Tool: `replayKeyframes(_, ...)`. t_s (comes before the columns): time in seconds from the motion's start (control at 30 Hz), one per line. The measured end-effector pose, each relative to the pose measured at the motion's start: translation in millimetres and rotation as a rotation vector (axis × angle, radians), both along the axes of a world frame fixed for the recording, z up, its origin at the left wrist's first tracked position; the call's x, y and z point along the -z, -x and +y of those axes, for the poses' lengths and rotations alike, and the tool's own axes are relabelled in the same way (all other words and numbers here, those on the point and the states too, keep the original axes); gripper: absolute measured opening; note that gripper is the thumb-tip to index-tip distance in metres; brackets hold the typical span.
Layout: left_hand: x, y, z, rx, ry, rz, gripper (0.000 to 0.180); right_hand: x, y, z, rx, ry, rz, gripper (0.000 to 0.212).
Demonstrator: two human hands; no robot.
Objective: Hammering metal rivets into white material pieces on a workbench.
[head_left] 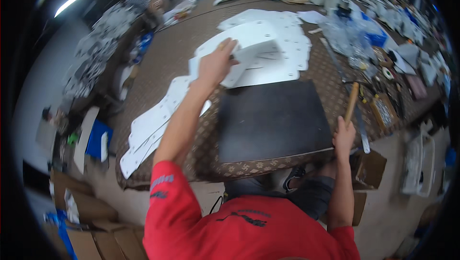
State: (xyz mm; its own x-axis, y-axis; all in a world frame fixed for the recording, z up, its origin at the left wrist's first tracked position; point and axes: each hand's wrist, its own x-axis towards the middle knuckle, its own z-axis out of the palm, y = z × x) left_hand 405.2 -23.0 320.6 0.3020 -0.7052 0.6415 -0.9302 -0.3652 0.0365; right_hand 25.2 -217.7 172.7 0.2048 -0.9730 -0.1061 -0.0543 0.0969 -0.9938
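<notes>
My left hand (218,63) is closed at the edge of a white sheet piece (254,54), which curls up off the others. Beneath it spreads a fanned pile of similar white pieces (290,37) with small holes or marks along their edges. My right hand (344,138) is wrapped round a wooden stick-like handle (352,103) near the table's front edge. Whether that handle carries a head at its far end I cannot make out. Between my hands lies a dark rectangular mat (275,121). More white pieces (158,116) overlap in a row under my left forearm.
A patterned brown cloth covers the table (201,150). On the right lie a metal ruler (362,130), a small box of bits (383,109), hand tools and clear plastic bags (347,37). Cardboard boxes (103,241) stand on the floor at lower left.
</notes>
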Motion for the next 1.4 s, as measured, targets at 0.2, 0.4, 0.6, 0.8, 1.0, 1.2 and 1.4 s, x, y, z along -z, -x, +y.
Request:
replayKeyframes(0.2, 48.6, -34.8, 85.8, -0.379, -0.339, 0.253, 0.041, 6.1, 10.7, -1.8, -0.063, -0.031, -0.093, 0.027)
replayKeyframes(0.4, 64.0, -99.3, 269.1, -0.677, -0.542, 0.423, 0.064, 0.3, -1.2, -2.1, -0.076, -0.020, -0.062, 0.029)
replayKeyframes(0.6, 120.5, -129.0, 353.2, -0.513, -0.588, 0.586, 0.075, 26.5, 22.3, -9.9, 0.116, 0.507, 0.427, 0.037)
replayKeyframes(0.8, 70.3, -63.6, 360.5, -0.547, -0.466, 0.261, 0.033, 14.0, 1.8, -0.9, 0.057, 0.302, 0.242, 0.039)
replayKeyframes(1.0, 21.9, -73.5, 271.2, -0.296, -0.190, -0.089, 0.025, 7.7, 15.9, -1.7, 0.077, 0.298, 0.294, 0.040)
replayKeyframes(1.2, 69.0, 65.7, 102.7, 0.186, -0.276, 0.016, 0.027, -0.7, 14.0, 1.7, 0.068, 0.252, 0.277, 0.041)
replayKeyframes(1.4, 102.6, 196.1, 47.4, 0.376, -0.582, 0.270, 0.030, 24.3, -1.7, -3.3, 0.064, 0.335, 0.252, 0.039)
